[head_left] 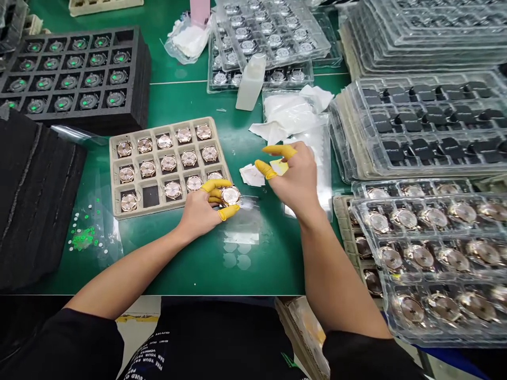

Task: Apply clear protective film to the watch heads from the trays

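Note:
My left hand (201, 208), with yellow finger cots on its fingertips, grips a rose-gold watch case (230, 196) with a pale dial by its edge. The case is tilted up beside the right front corner of a beige tray (138, 214). Similar watch cases (168, 162) lie in the tray's compartments; one front compartment shows its dark bottom. My right hand (296, 177), also in yellow finger cots, hovers to the right with thumb and forefinger apart and nothing visible between them. Close to it lies a crumpled white wipe (252, 175).
Black foam trays (138, 100) of watch parts stand at the left, near green and white dots (84, 238). Clear plastic trays (428, 195) are stacked along the right. Behind are a white bottle (251, 82), white wipes (291, 111) and more watch trays (273, 31).

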`<action>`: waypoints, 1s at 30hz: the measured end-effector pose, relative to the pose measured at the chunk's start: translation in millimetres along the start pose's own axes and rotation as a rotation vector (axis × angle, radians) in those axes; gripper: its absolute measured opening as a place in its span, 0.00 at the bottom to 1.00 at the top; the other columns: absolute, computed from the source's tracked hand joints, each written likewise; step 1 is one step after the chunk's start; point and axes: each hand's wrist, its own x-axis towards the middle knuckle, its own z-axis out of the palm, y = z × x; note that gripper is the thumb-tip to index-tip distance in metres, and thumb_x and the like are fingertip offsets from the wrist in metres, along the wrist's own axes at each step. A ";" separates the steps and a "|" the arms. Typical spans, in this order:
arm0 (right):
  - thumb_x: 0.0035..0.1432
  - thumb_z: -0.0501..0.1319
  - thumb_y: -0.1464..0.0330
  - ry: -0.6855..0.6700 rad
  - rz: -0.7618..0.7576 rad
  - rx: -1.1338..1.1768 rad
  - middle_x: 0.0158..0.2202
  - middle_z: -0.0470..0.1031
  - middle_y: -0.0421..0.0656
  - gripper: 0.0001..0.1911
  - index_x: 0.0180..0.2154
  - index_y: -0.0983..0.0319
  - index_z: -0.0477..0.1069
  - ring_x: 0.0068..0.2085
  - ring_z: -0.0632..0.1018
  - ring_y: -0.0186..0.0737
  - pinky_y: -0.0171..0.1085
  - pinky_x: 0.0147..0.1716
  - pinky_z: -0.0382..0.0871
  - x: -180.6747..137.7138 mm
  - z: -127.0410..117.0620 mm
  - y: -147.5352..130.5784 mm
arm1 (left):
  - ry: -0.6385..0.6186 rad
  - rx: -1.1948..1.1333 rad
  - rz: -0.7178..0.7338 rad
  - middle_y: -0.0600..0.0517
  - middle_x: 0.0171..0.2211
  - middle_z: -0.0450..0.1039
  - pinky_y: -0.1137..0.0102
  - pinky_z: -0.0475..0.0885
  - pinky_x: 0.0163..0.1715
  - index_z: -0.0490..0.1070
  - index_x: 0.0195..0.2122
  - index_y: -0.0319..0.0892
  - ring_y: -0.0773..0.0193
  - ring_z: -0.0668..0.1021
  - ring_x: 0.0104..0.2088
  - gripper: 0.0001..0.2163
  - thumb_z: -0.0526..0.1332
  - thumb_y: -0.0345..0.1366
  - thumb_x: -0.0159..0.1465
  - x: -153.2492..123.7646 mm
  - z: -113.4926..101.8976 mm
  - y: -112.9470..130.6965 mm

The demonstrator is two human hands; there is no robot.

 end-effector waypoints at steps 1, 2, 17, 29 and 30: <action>0.58 0.70 0.62 -0.005 -0.046 -0.041 0.46 0.79 0.48 0.15 0.48 0.57 0.83 0.47 0.74 0.50 0.49 0.49 0.68 3.0 2.6 8.0 | -0.002 -0.003 -0.005 0.52 0.37 0.84 0.70 0.83 0.44 0.77 0.51 0.42 0.65 0.85 0.37 0.25 0.75 0.34 0.52 0.2 -0.2 0.0; 0.59 0.70 0.63 -0.048 -0.078 -0.067 0.46 0.79 0.49 0.13 0.46 0.57 0.84 0.48 0.74 0.51 0.50 0.50 0.67 5.1 5.1 14.3 | -0.003 -0.008 -0.009 0.52 0.37 0.84 0.70 0.83 0.44 0.77 0.52 0.42 0.66 0.85 0.36 0.25 0.75 0.34 0.51 0.4 -0.4 0.1; 0.68 0.66 0.58 -0.187 -0.511 0.059 0.30 0.74 0.43 0.11 0.36 0.55 0.82 0.34 0.69 0.42 0.45 0.37 0.57 -25.0 4.0 -17.5 | -0.011 -0.095 -0.020 0.50 0.38 0.84 0.70 0.83 0.44 0.77 0.53 0.40 0.65 0.85 0.37 0.26 0.76 0.34 0.52 0.3 0.2 -3.0; 0.71 0.61 0.58 -0.235 -0.571 -0.012 0.31 0.72 0.44 0.12 0.38 0.55 0.81 0.34 0.68 0.43 0.45 0.38 0.55 -23.5 9.6 -16.7 | -0.025 -0.099 -0.041 0.50 0.39 0.84 0.71 0.83 0.43 0.78 0.51 0.40 0.65 0.85 0.37 0.27 0.77 0.34 0.49 0.3 0.2 -0.4; 0.71 0.61 0.59 -0.230 -0.587 -0.017 0.31 0.72 0.44 0.12 0.38 0.56 0.80 0.34 0.68 0.43 0.45 0.38 0.55 -23.6 10.1 -17.3 | -0.035 -0.102 -0.041 0.50 0.39 0.84 0.71 0.83 0.43 0.78 0.51 0.40 0.64 0.86 0.37 0.27 0.78 0.33 0.49 0.4 0.2 -0.3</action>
